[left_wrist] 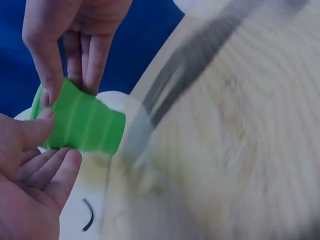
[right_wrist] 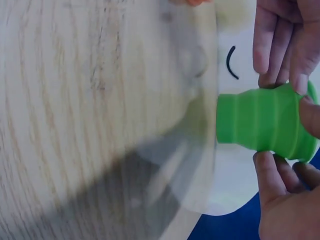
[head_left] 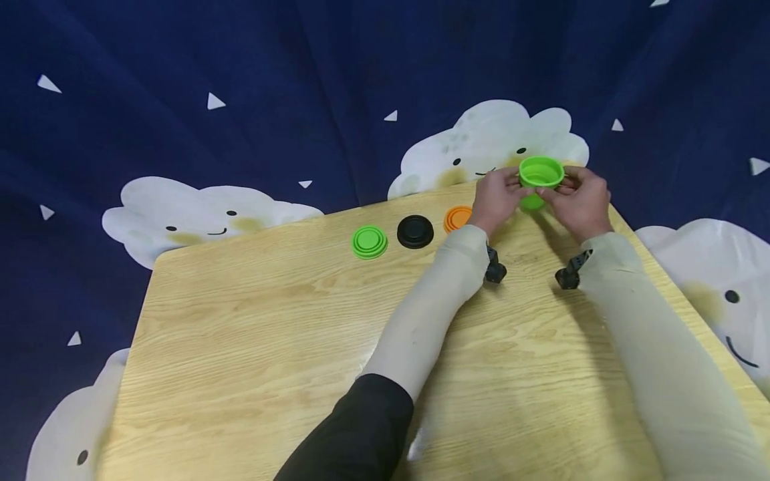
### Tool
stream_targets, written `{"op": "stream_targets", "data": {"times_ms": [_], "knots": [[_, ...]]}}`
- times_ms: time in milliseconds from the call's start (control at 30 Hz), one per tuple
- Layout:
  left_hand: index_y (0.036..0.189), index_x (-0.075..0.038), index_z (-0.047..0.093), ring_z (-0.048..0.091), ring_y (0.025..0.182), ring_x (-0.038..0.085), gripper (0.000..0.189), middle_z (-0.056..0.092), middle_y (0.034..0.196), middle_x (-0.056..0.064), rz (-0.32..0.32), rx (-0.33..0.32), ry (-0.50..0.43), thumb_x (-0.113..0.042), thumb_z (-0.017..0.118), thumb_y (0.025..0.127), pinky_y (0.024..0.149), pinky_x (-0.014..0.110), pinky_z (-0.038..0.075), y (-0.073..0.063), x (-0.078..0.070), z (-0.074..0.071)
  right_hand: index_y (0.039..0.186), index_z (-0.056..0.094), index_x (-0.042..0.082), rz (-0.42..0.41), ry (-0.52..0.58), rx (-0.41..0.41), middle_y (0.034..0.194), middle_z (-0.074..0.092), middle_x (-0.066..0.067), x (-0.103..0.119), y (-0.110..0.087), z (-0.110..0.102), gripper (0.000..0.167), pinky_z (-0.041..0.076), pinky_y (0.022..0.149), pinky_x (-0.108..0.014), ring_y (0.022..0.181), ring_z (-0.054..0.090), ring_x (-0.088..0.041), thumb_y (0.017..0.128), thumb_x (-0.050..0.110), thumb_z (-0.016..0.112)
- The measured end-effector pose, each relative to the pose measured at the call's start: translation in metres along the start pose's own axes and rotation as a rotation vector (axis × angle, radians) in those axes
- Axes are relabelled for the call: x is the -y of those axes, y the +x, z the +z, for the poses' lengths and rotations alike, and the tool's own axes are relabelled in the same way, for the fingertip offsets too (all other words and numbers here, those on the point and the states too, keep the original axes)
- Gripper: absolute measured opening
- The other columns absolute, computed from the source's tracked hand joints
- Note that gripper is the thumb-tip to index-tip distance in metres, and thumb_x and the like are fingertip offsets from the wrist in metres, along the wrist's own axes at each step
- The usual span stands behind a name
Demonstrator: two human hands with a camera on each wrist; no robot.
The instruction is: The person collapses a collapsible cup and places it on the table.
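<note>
A green collapsible cup is held up above the far right corner of the table, stretched out, with its wide rim upward. My left hand grips its left side, thumb and fingers at the upper rings. From the opposite side my right hand holds it the same way. The left wrist view shows the cup's ribbed wall between both hands, its narrow base clear of any grip. In the right wrist view the stepped side of the cup is fully extended.
Left of the hands lie three flattened collapsible cups in a row: orange, black and green. The orange one is partly hidden by my left hand. The wooden table ends at a dark blue curtain with clouds.
</note>
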State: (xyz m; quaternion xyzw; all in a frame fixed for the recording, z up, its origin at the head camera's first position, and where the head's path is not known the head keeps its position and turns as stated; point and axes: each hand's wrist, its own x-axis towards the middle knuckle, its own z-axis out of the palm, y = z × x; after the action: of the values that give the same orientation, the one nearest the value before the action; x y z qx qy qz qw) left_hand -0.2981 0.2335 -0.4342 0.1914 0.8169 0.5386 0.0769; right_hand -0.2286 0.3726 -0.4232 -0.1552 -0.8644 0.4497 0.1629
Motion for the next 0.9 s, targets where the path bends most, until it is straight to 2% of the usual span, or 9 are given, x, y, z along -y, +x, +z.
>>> {"op": "stream_targets", "data": {"times_ms": [167,367,500,633,733,800,900], "knots": [[0.130,-0.005,0.065,0.069,0.093,0.003,0.052,0.073,0.110,0.001,0.061,-0.035,-0.075,-0.014,0.085,0.083,0.074,0.010,0.052,-0.004,0.011,-0.029,0.144,0.049,-0.003,-0.056,0.094,0.057,0.130,0.060,-0.025,0.007,0.001,0.010,0.065,0.053,0.083,-0.013,0.108,0.065,-0.014,0.090,0.016,0.078],[0.115,-0.011,0.066,0.066,0.103,0.007,0.042,0.069,0.110,-0.004,0.063,-0.029,-0.153,-0.015,0.087,0.080,0.080,0.012,0.052,-0.018,0.024,-0.066,0.142,0.050,-0.002,-0.077,0.227,0.154,0.128,0.060,-0.020,0.016,-0.003,0.025,0.064,0.052,0.081,-0.012,0.102,0.064,-0.009,0.087,0.011,0.080],[0.112,-0.011,0.063,0.067,0.102,0.008,0.041,0.069,0.107,-0.005,0.066,-0.022,-0.227,-0.013,0.088,0.079,0.080,0.016,0.055,-0.028,0.031,-0.088,0.141,0.050,-0.003,-0.094,0.277,0.206,0.127,0.060,-0.018,0.027,-0.008,0.035,0.063,0.052,0.081,-0.012,0.102,0.064,-0.010,0.087,0.011,0.080],[0.115,-0.008,0.060,0.069,0.098,0.014,0.045,0.070,0.105,0.000,0.086,-0.040,-0.345,-0.006,0.087,0.079,0.081,0.023,0.058,-0.043,0.040,-0.108,0.138,0.052,-0.003,-0.136,0.330,0.253,0.124,0.061,-0.019,0.037,-0.014,0.048,0.061,0.053,0.081,-0.013,0.099,0.065,-0.010,0.086,0.009,0.081],[0.126,-0.005,0.057,0.070,0.098,0.019,0.055,0.071,0.108,0.005,0.105,-0.051,-0.436,-0.001,0.086,0.078,0.084,0.029,0.058,-0.055,0.046,-0.121,0.137,0.053,-0.003,-0.159,0.362,0.287,0.121,0.063,-0.016,0.045,-0.018,0.057,0.061,0.054,0.080,-0.014,0.097,0.066,-0.008,0.085,0.008,0.082],[0.131,-0.005,0.058,0.070,0.097,0.019,0.060,0.072,0.109,0.007,0.117,-0.066,-0.442,-0.001,0.086,0.078,0.085,0.030,0.058,-0.061,0.048,-0.130,0.137,0.053,-0.003,-0.179,0.387,0.311,0.119,0.064,-0.015,0.051,-0.020,0.063,0.060,0.054,0.079,-0.014,0.095,0.066,-0.007,0.085,0.007,0.082],[0.133,-0.007,0.062,0.069,0.096,0.018,0.061,0.072,0.108,0.007,0.141,-0.096,-0.402,-0.003,0.087,0.078,0.085,0.030,0.058,-0.071,0.051,-0.143,0.135,0.054,-0.004,-0.212,0.435,0.348,0.117,0.064,-0.016,0.059,-0.025,0.072,0.058,0.055,0.078,-0.016,0.094,0.067,-0.008,0.085,0.004,0.081]]}}
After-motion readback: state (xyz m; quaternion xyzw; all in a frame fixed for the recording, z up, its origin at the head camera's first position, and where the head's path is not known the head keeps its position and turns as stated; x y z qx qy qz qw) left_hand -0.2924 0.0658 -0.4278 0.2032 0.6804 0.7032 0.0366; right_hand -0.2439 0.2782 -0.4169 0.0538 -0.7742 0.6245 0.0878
